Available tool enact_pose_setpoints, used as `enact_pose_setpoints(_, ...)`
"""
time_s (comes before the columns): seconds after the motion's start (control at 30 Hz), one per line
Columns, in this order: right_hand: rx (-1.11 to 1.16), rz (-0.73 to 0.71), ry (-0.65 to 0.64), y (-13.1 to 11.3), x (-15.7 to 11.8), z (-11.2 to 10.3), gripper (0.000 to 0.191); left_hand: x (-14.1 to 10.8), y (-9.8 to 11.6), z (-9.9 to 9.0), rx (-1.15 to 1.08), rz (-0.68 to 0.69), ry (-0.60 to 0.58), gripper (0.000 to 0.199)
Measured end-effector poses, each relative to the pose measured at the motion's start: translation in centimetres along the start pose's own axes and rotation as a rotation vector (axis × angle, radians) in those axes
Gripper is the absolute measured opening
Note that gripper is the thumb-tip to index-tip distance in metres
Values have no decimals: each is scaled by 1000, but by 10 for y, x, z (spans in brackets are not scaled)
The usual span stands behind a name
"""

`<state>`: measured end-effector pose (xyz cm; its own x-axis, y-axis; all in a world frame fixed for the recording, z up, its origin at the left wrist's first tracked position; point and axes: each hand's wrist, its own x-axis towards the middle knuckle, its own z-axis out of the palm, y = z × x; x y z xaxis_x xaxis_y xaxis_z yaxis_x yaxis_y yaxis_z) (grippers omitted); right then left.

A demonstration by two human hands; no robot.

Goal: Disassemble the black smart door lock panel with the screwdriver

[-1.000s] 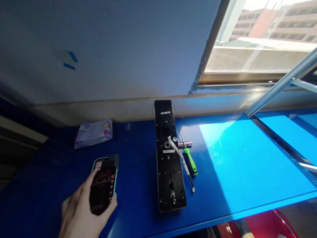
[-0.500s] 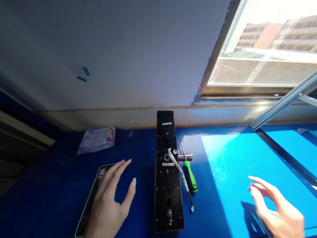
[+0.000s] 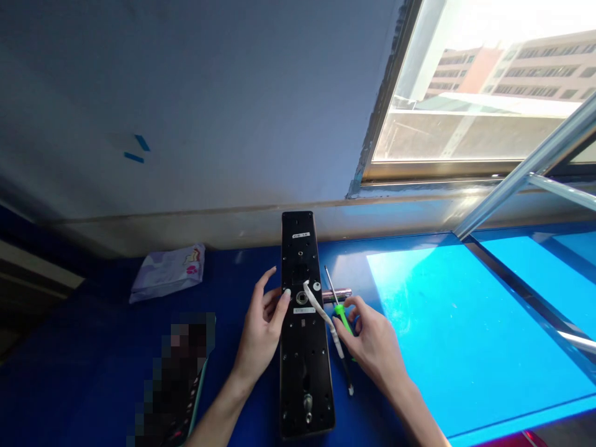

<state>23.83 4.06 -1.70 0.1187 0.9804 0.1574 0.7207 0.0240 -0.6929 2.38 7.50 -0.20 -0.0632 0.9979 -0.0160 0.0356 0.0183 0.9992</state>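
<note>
The left hand [image 3: 258, 335] steadies the black panel [image 3: 305, 347] lying lengthwise on the blue table [image 3: 410, 298], thumb on its left edge, index apart; whether the other fingers clamp it, I cannot tell. Right of the panel, the right hand [image 3: 376, 341] has thumb and fingers curled about the green handle of the screwdriver [image 3: 340, 311]; whether they are closed on it is unclear. Lifting it would call for a firm pinch, clear of the white cable [image 3: 320, 308] and metal tube [image 3: 345, 293].
</note>
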Motion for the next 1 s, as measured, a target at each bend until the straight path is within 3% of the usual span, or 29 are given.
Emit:
enact_pose_setpoints(0.2,161,46,89,-2,2,-9,23,-3,-2,1,-33,-16,10,71)
enact_pose_setpoints(0.37,260,43,317,-11,24,-57,38,-4,-5,-1,-34,-12,-22,68)
enact_pose_setpoints(0.53,240,-96,557,-47,54,-115,35,-3,-7,0,-15,12,-4,63)
enact_pose_setpoints(0.63,348,-321,650,-77,67,-133,38,5,0,4,48,61,57,56)
enact_pose_setpoints(0.8,474,-483,622,-110,78,-135,45,24,11,7,67,126,67,51)
enact_pose_setpoints(0.87,491,-495,627,-115,81,-131,42,26,10,6,28,122,51,49)
enact_pose_setpoints(1.0,445,-545,520,-120,83,-124,34,20,2,4,-25,134,-19,46)
